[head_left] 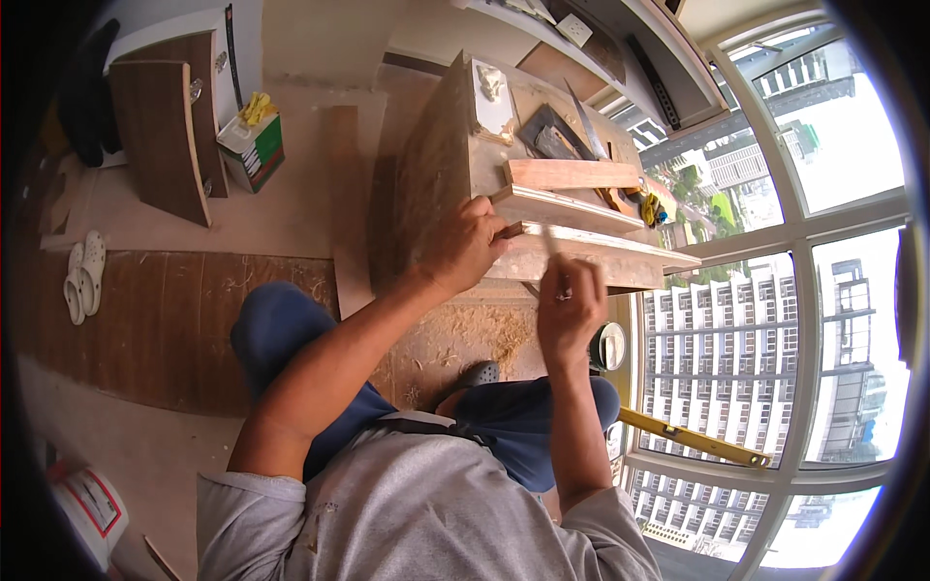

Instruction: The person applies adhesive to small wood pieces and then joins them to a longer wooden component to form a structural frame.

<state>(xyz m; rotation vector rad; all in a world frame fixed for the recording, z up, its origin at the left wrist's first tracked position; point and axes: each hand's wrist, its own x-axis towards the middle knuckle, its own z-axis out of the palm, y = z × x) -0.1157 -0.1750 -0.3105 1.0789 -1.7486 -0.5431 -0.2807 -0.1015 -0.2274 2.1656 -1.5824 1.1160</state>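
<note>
My left hand (465,248) is closed at the near-left end of a long, narrow wooden board (605,239) with a pale edge, fingers and thumb pinching round its end. In front of that board my right hand (572,298) is closed in a fist. From the fist a thin, pale tool (548,240) sticks up against the board's edge; motion blurs it, so its kind cannot be made out. Just behind lie a second narrow board (572,210) and a reddish wooden strip (572,174). All of these rest on a wooden bench top (481,155).
A handsaw (585,121), a dark tray (554,134) and a white board with putty (492,107) lie at the bench's back. Wood shavings (499,329) cover floor below. A yellow spirit level (693,436) leans by the windows; cabinet doors (160,136) and a box (254,153) stand left.
</note>
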